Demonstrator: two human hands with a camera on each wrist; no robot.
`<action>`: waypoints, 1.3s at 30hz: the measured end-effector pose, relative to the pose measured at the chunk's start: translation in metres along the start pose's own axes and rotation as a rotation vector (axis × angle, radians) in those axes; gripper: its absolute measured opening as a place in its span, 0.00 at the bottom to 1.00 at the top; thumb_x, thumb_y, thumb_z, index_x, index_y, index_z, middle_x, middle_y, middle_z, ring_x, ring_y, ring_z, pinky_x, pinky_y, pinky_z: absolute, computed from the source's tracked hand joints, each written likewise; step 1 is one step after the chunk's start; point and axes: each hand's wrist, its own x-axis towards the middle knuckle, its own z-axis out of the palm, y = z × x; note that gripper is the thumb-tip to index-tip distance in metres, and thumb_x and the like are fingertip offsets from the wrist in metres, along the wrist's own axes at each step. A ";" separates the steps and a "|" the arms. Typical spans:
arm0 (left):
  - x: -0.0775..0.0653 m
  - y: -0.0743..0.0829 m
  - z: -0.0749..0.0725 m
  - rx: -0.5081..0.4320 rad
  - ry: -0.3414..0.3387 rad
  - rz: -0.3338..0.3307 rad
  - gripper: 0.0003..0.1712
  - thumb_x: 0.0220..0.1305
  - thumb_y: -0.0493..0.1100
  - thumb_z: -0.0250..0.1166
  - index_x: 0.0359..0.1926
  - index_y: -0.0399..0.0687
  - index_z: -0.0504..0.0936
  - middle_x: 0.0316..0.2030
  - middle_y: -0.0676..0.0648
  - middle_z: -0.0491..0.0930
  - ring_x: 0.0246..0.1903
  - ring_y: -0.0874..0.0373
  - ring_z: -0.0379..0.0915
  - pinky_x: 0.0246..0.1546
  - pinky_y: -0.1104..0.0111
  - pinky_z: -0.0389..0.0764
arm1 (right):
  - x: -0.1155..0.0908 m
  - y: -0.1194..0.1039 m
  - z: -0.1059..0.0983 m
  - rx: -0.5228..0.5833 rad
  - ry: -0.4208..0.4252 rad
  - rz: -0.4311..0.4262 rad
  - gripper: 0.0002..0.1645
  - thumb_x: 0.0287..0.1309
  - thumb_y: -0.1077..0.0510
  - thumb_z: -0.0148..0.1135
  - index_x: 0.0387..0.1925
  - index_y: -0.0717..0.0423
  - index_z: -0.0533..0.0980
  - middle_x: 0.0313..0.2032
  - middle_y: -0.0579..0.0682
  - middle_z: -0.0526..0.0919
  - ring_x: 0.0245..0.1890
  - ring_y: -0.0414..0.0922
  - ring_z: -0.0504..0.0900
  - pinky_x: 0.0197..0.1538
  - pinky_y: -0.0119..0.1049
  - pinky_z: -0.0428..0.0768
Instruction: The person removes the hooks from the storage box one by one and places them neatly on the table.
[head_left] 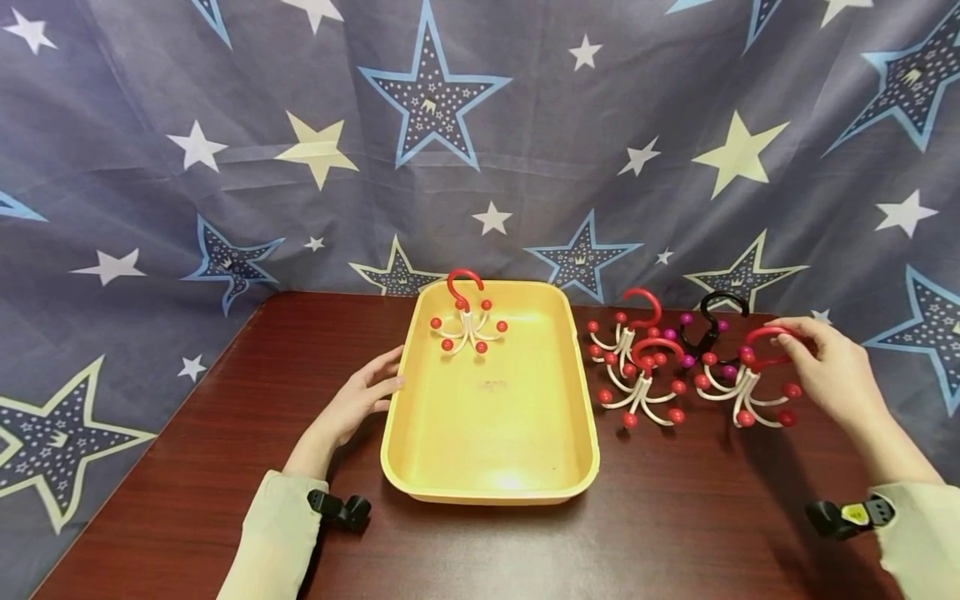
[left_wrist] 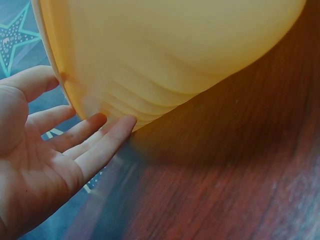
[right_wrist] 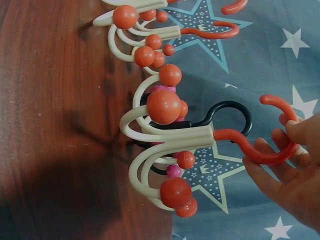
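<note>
My right hand (head_left: 836, 375) pinches the red hook of a white multi-arm hanger (head_left: 745, 385) with red ball tips. In the right wrist view, thumb and fingers are at the curve of that red hook (right_wrist: 270, 158), and the white arms point down toward the table. On the left, my left hand (head_left: 358, 402) touches the outer side of a yellow tray (head_left: 491, 442). The left wrist view shows its fingers (left_wrist: 107, 145) fairly straight against the tray's wall. Inside the tray's far end stands a similar red-and-white hanger (head_left: 468, 332).
Right of the tray stand two more red-and-white hangers, one in front (head_left: 640, 395) and one behind (head_left: 625, 340). A black hanger (head_left: 705, 340) with purple balls is beside them, partly hidden. Behind the brown table (head_left: 480, 550) hangs a star-patterned cloth (head_left: 525, 192).
</note>
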 end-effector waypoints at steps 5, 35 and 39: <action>0.000 0.000 0.000 -0.002 0.002 0.000 0.34 0.65 0.45 0.54 0.69 0.53 0.53 0.63 0.37 0.61 0.53 0.43 0.69 0.44 0.60 0.78 | -0.002 0.005 0.003 -0.008 -0.032 0.004 0.15 0.64 0.55 0.50 0.47 0.57 0.75 0.39 0.63 0.79 0.31 0.17 0.57 0.32 0.33 0.60; 0.000 0.000 0.001 -0.010 -0.002 -0.013 0.34 0.65 0.46 0.55 0.69 0.55 0.53 0.63 0.38 0.61 0.54 0.43 0.68 0.44 0.61 0.78 | -0.005 0.002 0.011 0.025 -0.020 0.009 0.18 0.61 0.52 0.54 0.49 0.56 0.75 0.38 0.39 0.79 0.30 0.14 0.60 0.33 0.29 0.62; 0.000 0.001 0.001 -0.004 0.002 -0.014 0.34 0.65 0.45 0.54 0.69 0.54 0.52 0.63 0.38 0.61 0.54 0.43 0.69 0.44 0.61 0.78 | 0.002 -0.009 0.009 0.030 -0.026 -0.002 0.18 0.62 0.52 0.52 0.50 0.56 0.74 0.44 0.60 0.79 0.31 0.12 0.59 0.35 0.30 0.62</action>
